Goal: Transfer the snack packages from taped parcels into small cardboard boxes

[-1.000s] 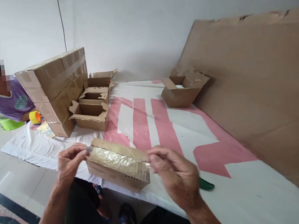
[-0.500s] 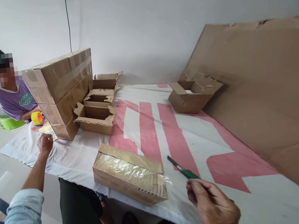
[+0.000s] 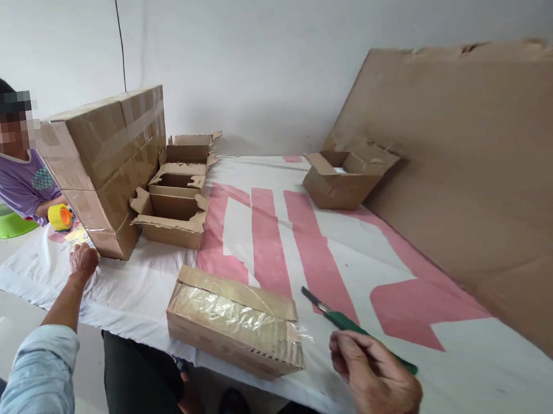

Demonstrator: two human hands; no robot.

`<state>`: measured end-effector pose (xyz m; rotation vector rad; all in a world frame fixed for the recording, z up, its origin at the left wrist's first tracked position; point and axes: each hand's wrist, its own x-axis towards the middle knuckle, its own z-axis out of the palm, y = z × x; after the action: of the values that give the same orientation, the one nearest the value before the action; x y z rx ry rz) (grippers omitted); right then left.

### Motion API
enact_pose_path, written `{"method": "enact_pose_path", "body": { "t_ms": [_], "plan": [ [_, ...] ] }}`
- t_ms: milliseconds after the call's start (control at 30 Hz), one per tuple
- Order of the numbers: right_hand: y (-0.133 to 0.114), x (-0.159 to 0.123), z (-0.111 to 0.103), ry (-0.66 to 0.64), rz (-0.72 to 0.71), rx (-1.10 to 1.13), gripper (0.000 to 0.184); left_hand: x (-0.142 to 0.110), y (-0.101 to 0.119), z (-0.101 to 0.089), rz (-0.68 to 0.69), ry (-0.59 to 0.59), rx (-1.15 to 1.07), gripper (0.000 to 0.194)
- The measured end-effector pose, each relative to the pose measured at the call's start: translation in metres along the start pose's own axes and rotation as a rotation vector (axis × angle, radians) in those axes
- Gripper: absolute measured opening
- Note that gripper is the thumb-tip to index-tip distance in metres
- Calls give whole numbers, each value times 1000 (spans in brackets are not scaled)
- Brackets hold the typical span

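Note:
My left hand (image 3: 84,259) is at the table's left end with its fingers curled. It is at the near edge of a yellowish printed sheet (image 3: 76,235), beside the stacked cartons (image 3: 102,181); what the fingertips hold is hidden. My right hand (image 3: 378,379) is closed in a pinch, and I cannot make out anything between the fingers. Behind it, a green-handled knife (image 3: 344,321) with a dark blade lies on the cloth, partly covered by the hand. To the left of the knife sits a closed cardboard box (image 3: 235,326), its top covered with shiny clear tape.
Open cardboard boxes (image 3: 171,230) stand in a row right of the stack. Another open box (image 3: 334,183) leans by a large cardboard sheet (image 3: 477,162). A yellow tape roll (image 3: 59,218) is near a person in a purple shirt (image 3: 21,181). White-and-pink cloth (image 3: 270,234) covers the table.
My left hand has lowered to the sheet's edge. My right hand has shifted left and down, uncovering more of the knife's handle. The view has turned slightly right.

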<state>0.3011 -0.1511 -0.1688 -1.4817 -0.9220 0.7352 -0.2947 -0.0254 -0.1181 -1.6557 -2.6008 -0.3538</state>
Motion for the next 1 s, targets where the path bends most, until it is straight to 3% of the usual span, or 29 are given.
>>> {"method": "enact_pose_path", "body": {
  "t_ms": [133,233,400,533,600,667,733,833,900,1000],
  "plan": [
    [-5,-3,3,-16,-8,22,69,-9,2,-14,-9,16,-39,18],
    [-7,-7,3,-40,-10,37,62,-32,7,-25,-21,104,-94,27],
    [-2,-10,-2,-116,-7,54,51,-106,26,-12,-42,266,-221,39],
    [-3,-12,-1,-233,-64,52,43,-160,51,6,-8,278,-363,41],
    [-5,-14,1,-315,-121,48,41,-176,69,7,69,193,-553,40],
    [-6,-15,4,-402,-177,61,46,-185,92,1,158,6,-851,44],
    [-8,-15,7,-491,-198,99,65,-188,116,-8,211,-226,-1128,63],
    [-15,-12,11,-658,-145,177,109,-189,145,-20,257,-484,-1291,78],
    [-24,-10,14,-736,-87,230,125,-190,155,-23,282,-559,-1302,74],
    [-32,-1,15,-696,-49,275,112,-196,161,-24,321,-561,-1262,71]
  ]
}}
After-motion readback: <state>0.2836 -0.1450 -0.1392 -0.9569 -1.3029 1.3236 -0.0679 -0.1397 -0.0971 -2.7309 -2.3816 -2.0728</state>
